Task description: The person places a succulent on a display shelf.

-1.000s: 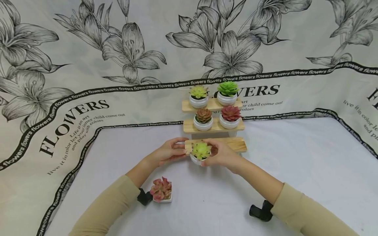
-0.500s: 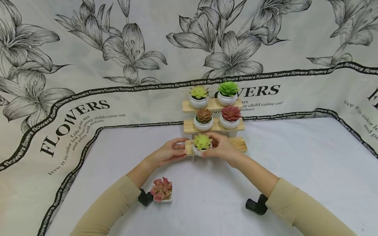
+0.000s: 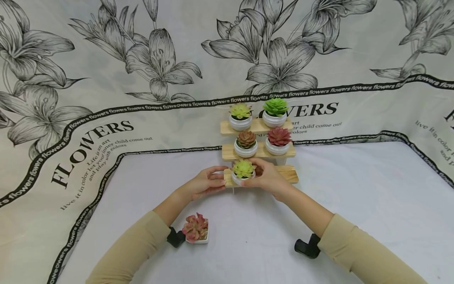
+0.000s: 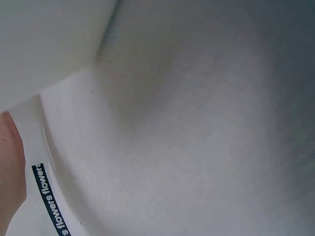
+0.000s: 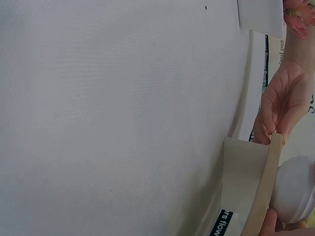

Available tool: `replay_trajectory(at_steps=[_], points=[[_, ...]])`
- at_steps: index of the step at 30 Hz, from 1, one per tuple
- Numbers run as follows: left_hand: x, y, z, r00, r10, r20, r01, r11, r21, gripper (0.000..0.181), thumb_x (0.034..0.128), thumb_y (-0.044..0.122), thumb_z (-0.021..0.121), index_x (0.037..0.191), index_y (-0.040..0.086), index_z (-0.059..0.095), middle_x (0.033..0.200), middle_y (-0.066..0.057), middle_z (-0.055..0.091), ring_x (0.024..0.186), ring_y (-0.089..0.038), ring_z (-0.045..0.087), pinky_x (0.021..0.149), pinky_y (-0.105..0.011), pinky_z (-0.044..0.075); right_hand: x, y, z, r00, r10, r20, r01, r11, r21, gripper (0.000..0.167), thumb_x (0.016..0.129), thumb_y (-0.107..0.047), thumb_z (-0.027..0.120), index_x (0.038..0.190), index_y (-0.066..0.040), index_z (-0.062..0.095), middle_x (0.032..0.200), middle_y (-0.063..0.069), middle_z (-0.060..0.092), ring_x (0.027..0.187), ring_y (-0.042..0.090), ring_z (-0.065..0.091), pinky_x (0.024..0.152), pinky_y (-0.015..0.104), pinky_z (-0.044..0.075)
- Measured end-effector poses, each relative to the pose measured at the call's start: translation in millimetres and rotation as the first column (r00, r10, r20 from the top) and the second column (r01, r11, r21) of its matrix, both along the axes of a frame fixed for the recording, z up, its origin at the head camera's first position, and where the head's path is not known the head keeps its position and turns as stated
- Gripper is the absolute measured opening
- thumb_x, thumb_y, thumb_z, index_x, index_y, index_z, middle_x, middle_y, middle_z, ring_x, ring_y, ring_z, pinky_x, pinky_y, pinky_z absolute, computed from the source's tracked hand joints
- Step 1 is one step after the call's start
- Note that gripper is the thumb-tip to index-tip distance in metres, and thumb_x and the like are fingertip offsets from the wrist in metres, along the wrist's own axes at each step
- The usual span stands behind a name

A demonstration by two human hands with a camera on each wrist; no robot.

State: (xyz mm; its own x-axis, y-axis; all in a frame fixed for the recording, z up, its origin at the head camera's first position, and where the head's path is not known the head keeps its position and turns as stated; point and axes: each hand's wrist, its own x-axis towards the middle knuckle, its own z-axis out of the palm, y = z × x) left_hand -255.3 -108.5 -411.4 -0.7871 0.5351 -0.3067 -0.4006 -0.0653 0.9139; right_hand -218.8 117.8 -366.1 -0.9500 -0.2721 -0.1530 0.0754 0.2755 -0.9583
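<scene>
My right hand holds a small round white pot with a yellow-green succulent on the left part of the lowest board of a three-tier wooden plant stand. In the right wrist view the white pot sits against the board, with fingertips at its base. My left hand pinches the left end of that same board; the right wrist view shows this hand at the board's end. Only an edge of the left hand shows in the left wrist view.
Above, the stand bears a brown succulent, a red succulent, a yellow-green one and a bright green one. A pink succulent in a square white pot stands near the left forearm. Flower-printed cloth hangs behind.
My right hand has lifted the yellow-green succulent from in front of the lowest board up and back onto it. The left hand stays at the board's end.
</scene>
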Motion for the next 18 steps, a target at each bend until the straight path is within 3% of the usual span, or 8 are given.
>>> replay_trajectory(at_steps=[10, 18], points=[[0.7, -1.6, 1.2, 1.000, -0.003, 0.009, 0.003, 1.000, 0.006, 0.056, 0.0912, -0.011, 0.047, 0.143, 0.002, 0.030, 0.119, -0.014, 0.053, 0.092, -0.015, 0.061, 0.082, -0.025, 0.054, 0.5, 0.8, 1.9, 1.000, -0.012, 0.014, 0.012, 1.000, 0.006, 0.075, 0.075, -0.010, 0.077, 0.139, -0.002, 0.038, 0.125, 0.018, 0.048, 0.109, 0.027, 0.048, 0.088, 0.032, 0.047], [0.3, 0.0, 1.6, 1.000, 0.002, 0.011, -0.002, 1.000, -0.014, 0.055, 0.0914, -0.010, 0.048, 0.143, 0.003, 0.032, 0.123, -0.016, 0.052, 0.094, -0.015, 0.060, 0.084, -0.026, 0.054, 9.4, 16.6, 7.4, 1.000, -0.002, 0.015, 0.002, 1.000, -0.026, 0.070, 0.076, -0.008, 0.075, 0.137, -0.002, 0.041, 0.124, 0.018, 0.045, 0.111, 0.030, 0.046, 0.085, 0.029, 0.047]])
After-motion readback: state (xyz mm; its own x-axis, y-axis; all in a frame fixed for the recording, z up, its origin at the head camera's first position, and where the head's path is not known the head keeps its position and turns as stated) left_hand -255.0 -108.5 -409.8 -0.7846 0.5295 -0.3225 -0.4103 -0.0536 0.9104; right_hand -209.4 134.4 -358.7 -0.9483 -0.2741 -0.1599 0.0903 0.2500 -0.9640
